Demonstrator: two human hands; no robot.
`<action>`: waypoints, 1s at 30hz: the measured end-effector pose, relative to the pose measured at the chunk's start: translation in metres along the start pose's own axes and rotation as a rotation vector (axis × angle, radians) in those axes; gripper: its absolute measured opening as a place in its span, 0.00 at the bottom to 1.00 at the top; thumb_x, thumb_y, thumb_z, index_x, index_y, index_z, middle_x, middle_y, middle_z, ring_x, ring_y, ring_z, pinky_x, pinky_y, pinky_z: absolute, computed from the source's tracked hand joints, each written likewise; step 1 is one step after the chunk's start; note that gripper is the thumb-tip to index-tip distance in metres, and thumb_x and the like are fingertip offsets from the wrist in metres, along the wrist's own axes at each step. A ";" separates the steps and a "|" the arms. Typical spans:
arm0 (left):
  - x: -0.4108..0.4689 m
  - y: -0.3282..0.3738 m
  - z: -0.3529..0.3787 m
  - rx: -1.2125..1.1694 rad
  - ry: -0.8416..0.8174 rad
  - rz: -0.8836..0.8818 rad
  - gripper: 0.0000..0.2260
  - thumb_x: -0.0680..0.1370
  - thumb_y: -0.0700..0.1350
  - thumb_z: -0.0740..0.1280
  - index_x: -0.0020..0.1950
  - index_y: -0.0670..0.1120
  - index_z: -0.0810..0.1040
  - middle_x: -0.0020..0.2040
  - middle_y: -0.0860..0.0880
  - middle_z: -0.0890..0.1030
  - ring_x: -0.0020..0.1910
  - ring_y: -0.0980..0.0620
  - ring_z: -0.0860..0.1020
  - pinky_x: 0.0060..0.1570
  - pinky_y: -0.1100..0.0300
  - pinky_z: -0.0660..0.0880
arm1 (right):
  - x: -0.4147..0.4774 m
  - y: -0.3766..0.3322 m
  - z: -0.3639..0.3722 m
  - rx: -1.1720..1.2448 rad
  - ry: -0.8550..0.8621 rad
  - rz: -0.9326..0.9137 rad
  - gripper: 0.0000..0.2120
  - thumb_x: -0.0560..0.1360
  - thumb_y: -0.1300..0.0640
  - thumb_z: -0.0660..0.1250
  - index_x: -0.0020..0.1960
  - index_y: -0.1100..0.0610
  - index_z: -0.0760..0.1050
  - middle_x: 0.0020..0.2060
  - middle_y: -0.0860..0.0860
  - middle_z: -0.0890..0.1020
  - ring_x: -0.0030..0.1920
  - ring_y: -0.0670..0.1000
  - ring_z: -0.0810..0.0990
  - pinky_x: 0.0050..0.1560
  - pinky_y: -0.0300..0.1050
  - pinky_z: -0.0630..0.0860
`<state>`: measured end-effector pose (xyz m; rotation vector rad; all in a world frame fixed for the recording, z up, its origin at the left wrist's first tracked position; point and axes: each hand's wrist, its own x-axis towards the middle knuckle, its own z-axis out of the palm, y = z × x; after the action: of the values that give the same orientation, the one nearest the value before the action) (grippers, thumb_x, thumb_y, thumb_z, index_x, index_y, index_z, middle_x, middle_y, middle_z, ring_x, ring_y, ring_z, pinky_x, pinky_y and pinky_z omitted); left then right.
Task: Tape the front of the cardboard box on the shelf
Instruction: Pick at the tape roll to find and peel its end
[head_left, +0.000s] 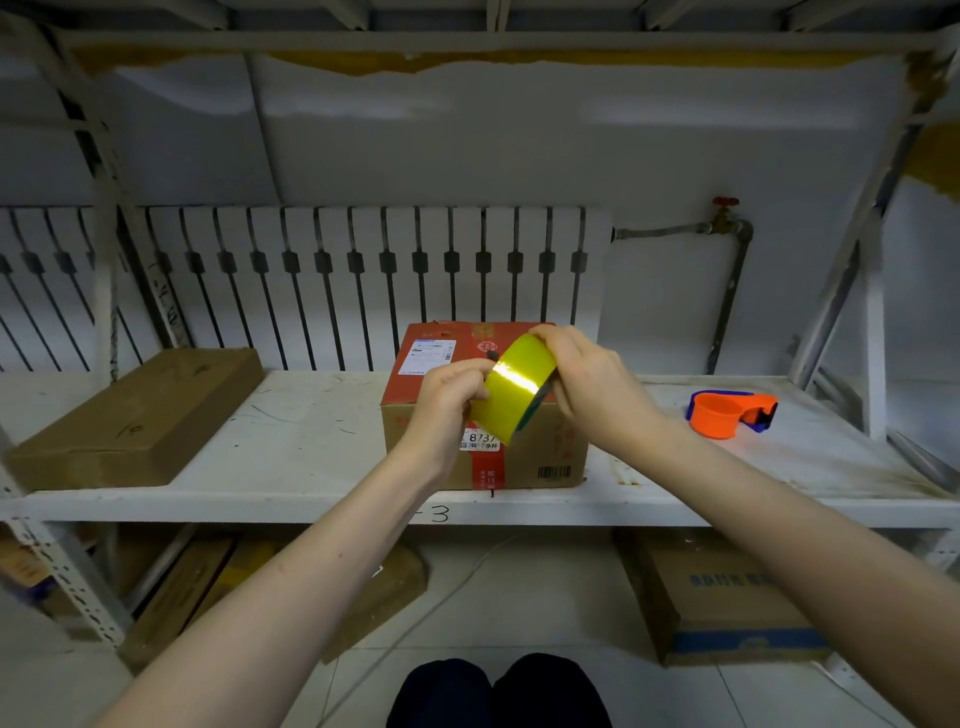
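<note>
A cardboard box (540, 457) with a red top and white labels stands at the middle of the white shelf (291, 447), its brown front facing me. Both hands hold a roll of yellow tape (511, 389) in the air just in front of the box's top edge. My right hand (587, 379) grips the roll from the right side. My left hand (449, 395) pinches at the roll's left face with its fingertips. The roll hides part of the box's front label.
An orange and blue tape dispenser (732, 413) lies on the shelf to the right. A flat brown carton (140, 421) lies at the left. More cartons (727, 597) sit on the floor under the shelf. A radiator (337, 280) and a pipe stand behind.
</note>
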<state>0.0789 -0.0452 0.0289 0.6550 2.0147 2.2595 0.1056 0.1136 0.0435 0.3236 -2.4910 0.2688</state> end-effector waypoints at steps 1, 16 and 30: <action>0.000 0.002 0.001 -0.004 0.000 -0.005 0.07 0.63 0.42 0.59 0.35 0.45 0.76 0.29 0.58 0.77 0.38 0.55 0.73 0.41 0.58 0.70 | 0.000 0.000 -0.001 -0.015 0.011 -0.006 0.22 0.78 0.59 0.61 0.71 0.59 0.62 0.64 0.58 0.73 0.58 0.58 0.76 0.50 0.46 0.74; -0.008 0.029 0.024 -0.059 0.112 -0.295 0.03 0.73 0.41 0.60 0.41 0.49 0.69 0.46 0.45 0.74 0.47 0.46 0.75 0.53 0.51 0.72 | 0.002 -0.005 -0.005 -0.269 0.116 -0.293 0.29 0.60 0.63 0.79 0.58 0.67 0.74 0.44 0.61 0.80 0.37 0.57 0.81 0.25 0.42 0.75; -0.015 0.008 0.015 -0.002 0.003 -0.043 0.06 0.67 0.43 0.61 0.39 0.43 0.75 0.40 0.48 0.77 0.46 0.49 0.75 0.52 0.50 0.72 | 0.009 0.015 -0.010 -0.001 0.185 -0.239 0.16 0.71 0.65 0.69 0.59 0.64 0.76 0.46 0.61 0.78 0.42 0.60 0.80 0.37 0.50 0.80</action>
<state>0.0994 -0.0368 0.0331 0.6027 2.0080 2.2394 0.0995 0.1284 0.0549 0.5649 -2.2454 0.1896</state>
